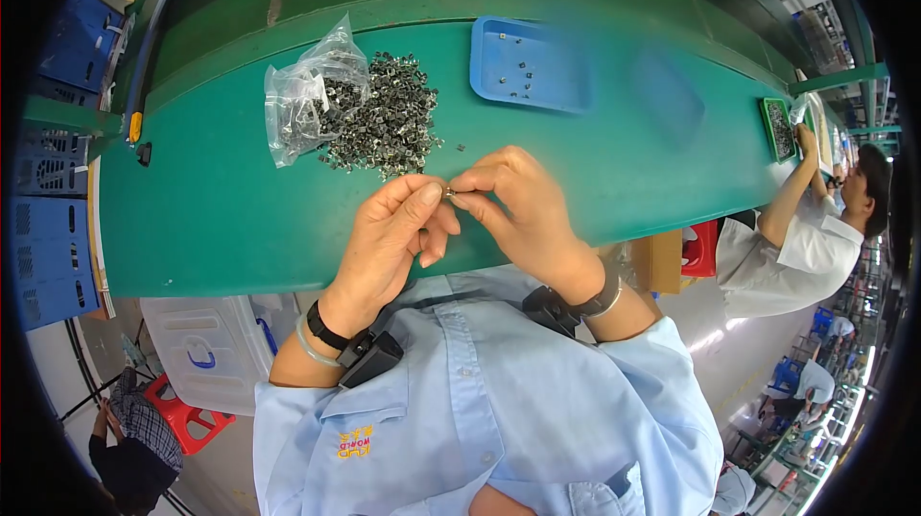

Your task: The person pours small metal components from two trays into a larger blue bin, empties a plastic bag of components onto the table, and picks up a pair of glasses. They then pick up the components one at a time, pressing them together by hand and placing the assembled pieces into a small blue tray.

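Note:
My left hand [393, 228] and my right hand [513, 209] meet just above the near part of the green table. Between their thumbs and forefingers is a small metallic and black component [448, 192], pinched from both sides and mostly covered by the fingertips. Beyond my left hand lies a heap of small black and silver components [389, 118]. A clear plastic bag [293, 113] with more of them rests against the heap's left side. One loose component [460, 148] sits on the table between the heap and my right hand.
A blue tray [532, 65] with several components stands at the far middle. Blue crates [58, 257] are stacked at the left edge. Below the table is a clear lidded box [206, 348]. At the right, another person [796, 238] works by a green tray [778, 129].

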The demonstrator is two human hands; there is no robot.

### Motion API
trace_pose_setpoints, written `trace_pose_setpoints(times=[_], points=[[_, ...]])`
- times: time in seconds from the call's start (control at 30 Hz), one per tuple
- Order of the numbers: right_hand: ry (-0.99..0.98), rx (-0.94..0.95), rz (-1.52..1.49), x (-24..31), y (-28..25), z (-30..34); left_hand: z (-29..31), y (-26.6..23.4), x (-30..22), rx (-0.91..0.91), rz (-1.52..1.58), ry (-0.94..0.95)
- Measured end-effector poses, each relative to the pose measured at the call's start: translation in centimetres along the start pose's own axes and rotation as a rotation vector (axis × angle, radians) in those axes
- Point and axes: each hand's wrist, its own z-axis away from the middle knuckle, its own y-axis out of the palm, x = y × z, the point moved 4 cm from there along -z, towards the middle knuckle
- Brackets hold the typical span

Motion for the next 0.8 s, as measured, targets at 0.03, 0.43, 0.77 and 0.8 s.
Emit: trace_pose_setpoints(times=[0.03,0.43,0.77,0.8], points=[[-0.016,-0.002,0.005,0.1,0.0,0.0,0.1,0.1,-0.1,0.003,0.003,0.011],[0.033,-0.030,-0.057,0.3,0.4,0.6,-0.3,-0.2,0.7,0.074,0.139,0.013],[-0.033,-0.032,0.080,0.0,0.1,0.7,-0.2,-0.2,0.0,-0.013,-0.112,0.080],[-0.063,-0.029,0.098,0.2,0.0,0.6,-0.2,0.0,-0.1,-0.013,-0.113,0.082]])
